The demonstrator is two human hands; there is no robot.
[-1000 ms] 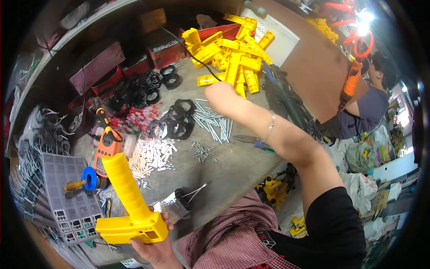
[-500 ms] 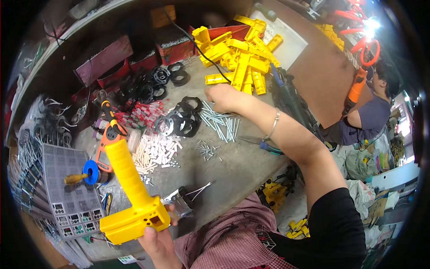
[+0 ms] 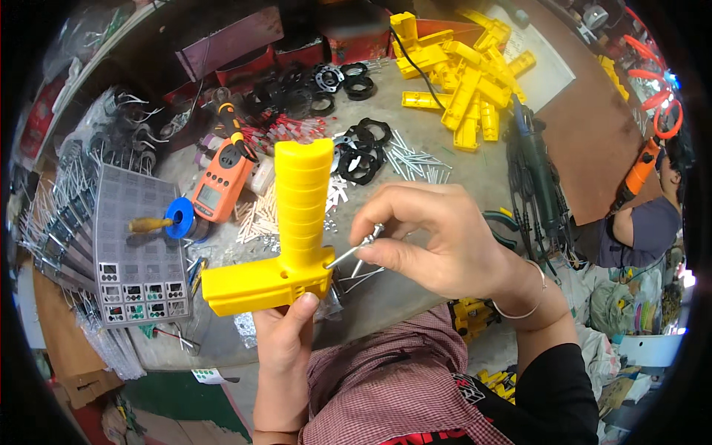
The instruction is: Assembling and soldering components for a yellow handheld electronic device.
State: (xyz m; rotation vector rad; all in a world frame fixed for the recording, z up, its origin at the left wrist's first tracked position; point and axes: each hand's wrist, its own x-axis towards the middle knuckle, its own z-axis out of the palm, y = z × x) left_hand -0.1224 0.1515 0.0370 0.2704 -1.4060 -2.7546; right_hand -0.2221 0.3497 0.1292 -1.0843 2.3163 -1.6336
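The left hand [image 3: 285,348] grips a yellow plastic housing [image 3: 285,230] from below, thumb up against its lower edge, fingers wrapped behind it; the part is L-shaped, with a ribbed upright arm and a short horizontal foot, and is held above the near edge of the desk [image 3: 415,297], over the person's checked lap cloth [image 3: 393,386]. The right hand [image 3: 437,241] is pinched together on a few long metal screws [image 3: 356,252], thumb and forefinger closed on them, with the tip of one screw touching the right side of the housing at the corner where arm meets foot. A thin bracelet [image 3: 526,297] sits on that wrist. On the desk behind the housing lie an orange handheld meter [image 3: 219,189], just beside a blue spool [image 3: 178,219], a scatter of white pins [image 3: 259,215], a cluster of black rings [image 3: 363,152] and a loose pile of screws [image 3: 419,159]. A heap of matching yellow housings [image 3: 460,74] lies at the far side, well apart from the hands. A grey compartment tray [image 3: 137,245] stands to the left. At the right edge another person [image 3: 645,222] holds an orange tool [image 3: 639,172].
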